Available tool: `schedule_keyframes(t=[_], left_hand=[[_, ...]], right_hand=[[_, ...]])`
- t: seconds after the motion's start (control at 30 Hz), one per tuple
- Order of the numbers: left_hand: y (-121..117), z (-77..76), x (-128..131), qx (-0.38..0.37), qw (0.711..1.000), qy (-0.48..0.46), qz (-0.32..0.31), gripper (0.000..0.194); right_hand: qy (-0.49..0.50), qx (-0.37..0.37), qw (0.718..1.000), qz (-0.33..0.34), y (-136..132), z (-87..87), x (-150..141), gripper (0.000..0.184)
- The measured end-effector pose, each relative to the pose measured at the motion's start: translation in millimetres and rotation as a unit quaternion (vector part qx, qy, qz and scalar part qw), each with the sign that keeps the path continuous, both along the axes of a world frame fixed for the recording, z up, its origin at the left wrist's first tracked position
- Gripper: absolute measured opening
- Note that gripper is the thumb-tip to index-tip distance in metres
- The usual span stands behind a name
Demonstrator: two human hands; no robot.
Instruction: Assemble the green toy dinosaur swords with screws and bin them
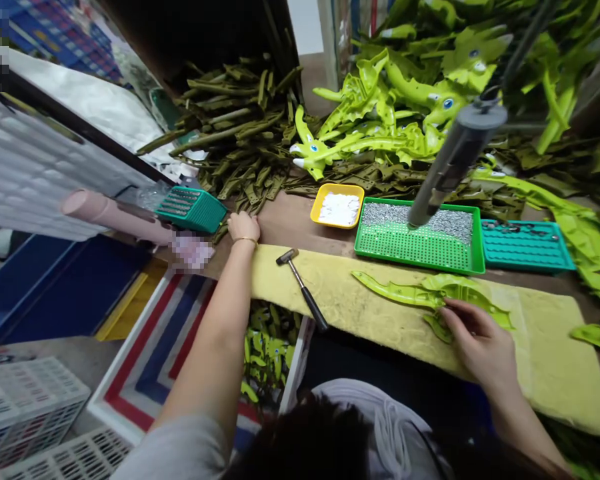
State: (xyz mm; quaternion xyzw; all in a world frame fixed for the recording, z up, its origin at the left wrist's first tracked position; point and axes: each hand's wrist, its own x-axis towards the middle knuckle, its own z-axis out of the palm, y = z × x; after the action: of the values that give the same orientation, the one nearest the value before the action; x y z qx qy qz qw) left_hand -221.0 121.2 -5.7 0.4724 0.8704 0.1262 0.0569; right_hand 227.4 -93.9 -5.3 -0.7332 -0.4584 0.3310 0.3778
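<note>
Two hands: right fingers (453, 310) curl onto green plastic piece (400, 290), grip unclear, its long axis running leftward along yellow pad (545, 353); left hand (243, 227) rests open, farther off.

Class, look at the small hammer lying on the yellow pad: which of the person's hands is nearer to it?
Left. The left hand rests on the table just beyond the hammer, near its head; the right hand is farther off to its right, on a green vinyl piece.
</note>
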Motion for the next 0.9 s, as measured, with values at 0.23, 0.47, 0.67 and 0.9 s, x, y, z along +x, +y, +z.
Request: schedule_keyframes(t=[0.23,0.47,0.67,0.9], left_hand=[[-102,14.0,-37,0.043,0.998,-0.002,-0.042,0.026],[-147,35.9,-63,0.207,0.974,-0.089,-0.028,0.043],[-125,51.0,-71,0.047,0.996,-0.041,-0.062,0.038],[-22,3.2,-17,-0.040,0.993,0.068,-0.092,0.052]], right_hand=[[0.026,0.020,0.999,0.008,0,-7.0,3,0.034],[-0.090,0.067,0.993,0.036,2,-3.0,8,0.036],[-0.124,0.074,0.989,0.023,1,-6.2,12,0.033],[-0.251,0.220,0.940,0.076,6,-6.1,13,0.020]])
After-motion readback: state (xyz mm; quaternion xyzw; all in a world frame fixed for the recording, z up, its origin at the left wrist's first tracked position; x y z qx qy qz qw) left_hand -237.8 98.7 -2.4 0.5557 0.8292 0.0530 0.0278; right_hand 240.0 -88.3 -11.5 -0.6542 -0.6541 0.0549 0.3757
